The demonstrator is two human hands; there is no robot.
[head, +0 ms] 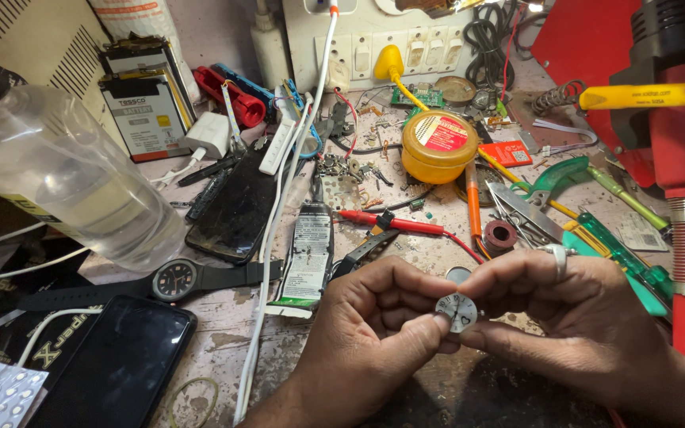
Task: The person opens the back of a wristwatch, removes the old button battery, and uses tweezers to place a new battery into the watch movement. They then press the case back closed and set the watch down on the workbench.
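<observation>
Near the front edge of the tabletop [406,246], both hands pinch a small round watch dial [456,311] between them. The left hand [374,333] presses its thumb against the dial's left rim; the right hand [572,305] (a ring on one finger) grips its right side. A black wristwatch [176,280] lies toward the left, beside a dark smartphone [116,364].

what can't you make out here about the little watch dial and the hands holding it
- Watch dial, head view: its markings are too small to read, and its edge is covered by fingertips.
- Left hand: palm and wrist cut off by the bottom edge.
- Right hand: wrist runs out of frame at lower right.
- Round part behind the dial: mostly hidden by the fingers.
</observation>
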